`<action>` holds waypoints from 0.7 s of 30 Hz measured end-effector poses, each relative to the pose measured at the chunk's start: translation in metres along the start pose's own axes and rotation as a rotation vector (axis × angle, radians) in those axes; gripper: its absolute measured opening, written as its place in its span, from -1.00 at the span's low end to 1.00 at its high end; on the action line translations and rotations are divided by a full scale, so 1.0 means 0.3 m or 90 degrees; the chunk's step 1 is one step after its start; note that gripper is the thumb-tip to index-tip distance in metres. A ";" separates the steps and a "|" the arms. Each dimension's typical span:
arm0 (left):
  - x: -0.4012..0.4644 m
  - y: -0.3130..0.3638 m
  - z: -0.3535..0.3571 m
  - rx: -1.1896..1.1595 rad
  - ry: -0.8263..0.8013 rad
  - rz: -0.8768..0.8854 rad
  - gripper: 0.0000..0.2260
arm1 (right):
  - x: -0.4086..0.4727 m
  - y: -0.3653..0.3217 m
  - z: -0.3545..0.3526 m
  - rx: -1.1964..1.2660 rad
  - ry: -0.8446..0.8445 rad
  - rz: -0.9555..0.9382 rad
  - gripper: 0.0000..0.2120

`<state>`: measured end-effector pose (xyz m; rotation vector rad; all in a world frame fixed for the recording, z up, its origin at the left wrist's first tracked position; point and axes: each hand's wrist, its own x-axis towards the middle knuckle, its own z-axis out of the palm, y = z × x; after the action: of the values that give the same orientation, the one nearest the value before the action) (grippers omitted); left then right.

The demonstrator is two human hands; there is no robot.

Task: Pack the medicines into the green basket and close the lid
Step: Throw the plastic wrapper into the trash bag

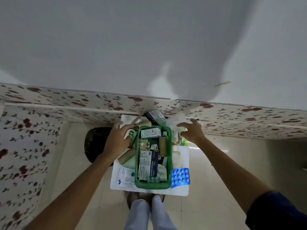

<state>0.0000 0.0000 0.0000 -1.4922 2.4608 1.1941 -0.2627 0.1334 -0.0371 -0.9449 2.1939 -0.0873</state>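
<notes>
At the centre of the head view, a white table [182,190] stands on a pale tiled floor [216,171], with a floral-patterned wall panel [66,100] running across behind it. The green basket [169,156] sits on the table, its long axis running from 12 to 6 o'clock, open at the top and filled with medicine boxes, foil strips and a brown bottle; a blue-and-white carton [148,164] lies along its middle. At 9 o'clock of the basket, the left hand [117,140] is curled around a green Dettol bottle [132,135], thumb and fingers in contact with it, just beside the basket's rim. At 2 o'clock of the basket, the right hand [192,131] hovers with fingers spread wide, next to a crumpled clear plastic bag [177,120]; contact with the bag cannot be determined. A dark carton [155,117] lies at 12 o'clock, beyond the basket. A blue blister pack [180,177] rests at 4 o'clock, touching the basket's side. White paper sachets [126,177] lie at 8 o'clock.
</notes>
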 end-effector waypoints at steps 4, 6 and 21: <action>0.045 -0.021 0.040 0.049 -0.006 0.071 -0.63 | 0.041 -0.027 0.013 0.063 0.052 -0.005 -0.54; 0.057 -0.019 0.066 0.055 0.016 0.101 -0.64 | 0.002 -0.044 -0.002 0.165 0.183 -0.013 -0.66; 0.092 -0.116 -0.025 -0.233 0.360 -0.065 -0.77 | -0.303 -0.335 0.016 0.524 0.304 -0.092 -0.85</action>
<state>0.0142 -0.0339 -0.0260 -2.3034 2.5176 1.4210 -0.1571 0.1207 0.0471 -0.6248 2.1594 -1.2857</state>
